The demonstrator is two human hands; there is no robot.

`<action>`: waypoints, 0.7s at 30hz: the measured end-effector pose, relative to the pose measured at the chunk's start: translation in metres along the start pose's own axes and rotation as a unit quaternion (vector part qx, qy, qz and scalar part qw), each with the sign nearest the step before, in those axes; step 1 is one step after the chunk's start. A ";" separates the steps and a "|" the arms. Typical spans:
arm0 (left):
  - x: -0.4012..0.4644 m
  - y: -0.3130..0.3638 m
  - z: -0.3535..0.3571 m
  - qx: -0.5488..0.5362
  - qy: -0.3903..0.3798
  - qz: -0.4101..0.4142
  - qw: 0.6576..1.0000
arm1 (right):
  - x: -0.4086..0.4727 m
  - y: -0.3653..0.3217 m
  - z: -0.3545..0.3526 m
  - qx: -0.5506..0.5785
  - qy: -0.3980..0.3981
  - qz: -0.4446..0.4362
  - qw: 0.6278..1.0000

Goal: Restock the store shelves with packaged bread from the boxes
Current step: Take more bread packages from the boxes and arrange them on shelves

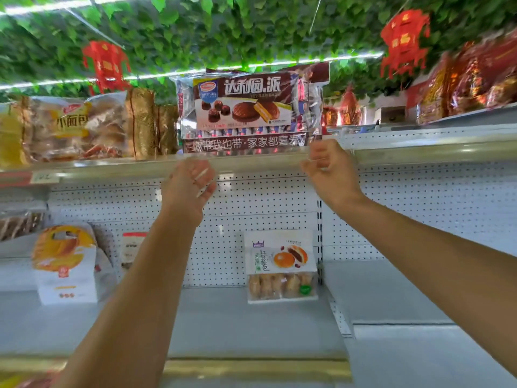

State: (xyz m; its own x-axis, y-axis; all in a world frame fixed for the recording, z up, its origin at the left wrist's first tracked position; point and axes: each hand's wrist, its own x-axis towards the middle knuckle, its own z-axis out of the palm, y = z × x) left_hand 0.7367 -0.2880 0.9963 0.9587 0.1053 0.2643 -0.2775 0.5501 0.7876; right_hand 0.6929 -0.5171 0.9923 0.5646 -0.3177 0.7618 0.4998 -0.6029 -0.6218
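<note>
A large brown bag of chocolate pies (246,107) stands upright on the top shelf (117,166), right in front of me. Both my arms reach up toward it. Just below the bag's lower left corner is my left hand (188,184), at the shelf's front rail, fingers loosely spread and holding nothing. My right hand (328,165) hovers at the bag's lower right corner with fingers loosely curled, apart from the bag. A bag of small breads (75,127) lies on the same shelf to the left.
On the lower shelf (251,326) stand a white red-bean bun pack (281,266) and a white-and-orange bread bag (65,264). Red and gold packages (470,79) fill the upper right shelf. Leaf garlands and red lanterns (404,42) hang overhead.
</note>
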 end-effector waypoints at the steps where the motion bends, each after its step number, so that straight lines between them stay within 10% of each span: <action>1: -0.014 -0.004 -0.003 0.000 -0.009 -0.012 1.000 | -0.012 -0.003 -0.005 0.020 -0.010 0.010 1.000; 21: -0.182 -0.064 -0.152 0.050 0.133 -0.151 0.978 | -0.201 -0.027 0.019 0.108 -0.268 0.160 0.944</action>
State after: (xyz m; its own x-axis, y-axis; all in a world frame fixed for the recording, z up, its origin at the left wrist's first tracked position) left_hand 0.5890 -0.2160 0.8131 0.9763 0.1706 -0.1329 0.0289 0.5063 0.8619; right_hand 0.5783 -0.4227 0.8528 0.9314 -0.0070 0.3640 0.3377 -0.3565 -0.8711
